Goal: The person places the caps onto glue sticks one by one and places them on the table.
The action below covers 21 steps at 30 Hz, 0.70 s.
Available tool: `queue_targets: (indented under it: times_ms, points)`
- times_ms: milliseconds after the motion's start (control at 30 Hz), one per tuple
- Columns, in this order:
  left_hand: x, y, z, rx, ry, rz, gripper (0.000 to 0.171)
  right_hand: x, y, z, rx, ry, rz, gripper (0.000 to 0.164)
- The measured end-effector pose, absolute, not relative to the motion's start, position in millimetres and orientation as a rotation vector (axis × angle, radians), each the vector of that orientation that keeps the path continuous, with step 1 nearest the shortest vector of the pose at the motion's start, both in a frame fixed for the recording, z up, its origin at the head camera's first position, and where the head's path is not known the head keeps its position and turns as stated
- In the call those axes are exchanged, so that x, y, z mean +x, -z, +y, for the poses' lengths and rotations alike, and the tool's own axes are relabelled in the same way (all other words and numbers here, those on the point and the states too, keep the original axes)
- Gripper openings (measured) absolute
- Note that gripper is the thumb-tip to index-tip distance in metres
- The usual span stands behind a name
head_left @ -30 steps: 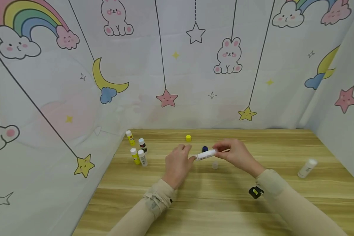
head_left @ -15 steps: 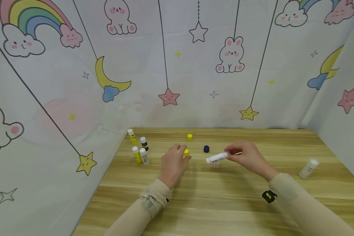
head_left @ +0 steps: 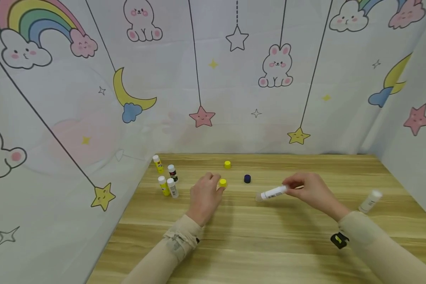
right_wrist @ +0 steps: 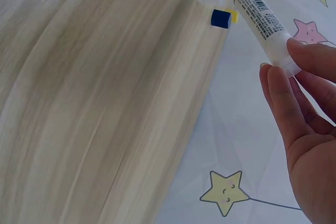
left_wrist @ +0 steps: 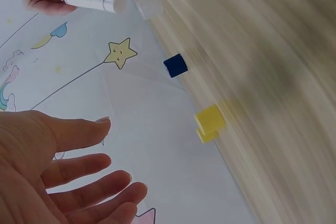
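My right hand (head_left: 314,193) pinches a white glue stick (head_left: 273,192) by one end, between thumb and fingertips. The stick is held tilted, its other end pointing left and overlapping a translucent cap (head_left: 258,197) in the head view. Printed lettering and a barcode show on the stick's side (right_wrist: 261,17) in the right wrist view. My left hand (head_left: 204,199) is held over the table with fingers loosely spread and nothing in them, as the left wrist view shows. Beside its thumb in the head view stands a yellow cap (head_left: 223,182).
A dark blue cap (head_left: 247,179) and another yellow cap (head_left: 227,165) stand farther back on the wooden table (head_left: 234,244). Several upright glue sticks, one of them black and white (head_left: 172,172), are grouped at the left edge. Another white glue stick (head_left: 370,201) stands at right, near the sleeve.
My left hand has come away from the glue stick's end and shifted left, revealing the nearer yellow cap. My right hand has carried the glue stick to the right.
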<state>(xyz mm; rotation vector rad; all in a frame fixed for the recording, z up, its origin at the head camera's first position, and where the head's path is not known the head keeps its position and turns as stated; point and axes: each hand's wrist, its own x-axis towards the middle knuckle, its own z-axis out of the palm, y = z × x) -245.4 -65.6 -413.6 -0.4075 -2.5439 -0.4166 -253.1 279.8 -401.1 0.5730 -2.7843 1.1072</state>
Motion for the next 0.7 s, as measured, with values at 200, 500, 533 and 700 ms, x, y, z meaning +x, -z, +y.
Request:
queue_targets:
  times_ms: [200,500,533,700]
  points:
    - [-245,413,-73,-0.401,0.433,-2.538,0.033,-251,402,289,0.569,-1.056,-2.809,0.022]
    - [-247,417,-81,-0.394,0.389,-2.557,0.033,-247,402,304,0.585,-0.992,-2.802,0.022]
    - [-247,417,-81,-0.398,0.384,-2.56,0.033,-246,402,306,0.58,-0.982,-2.803,0.022]
    - [-247,418,-82,-0.396,0.39,-2.577,0.031,-244,402,315,0.569,-0.96,-2.825,0.023]
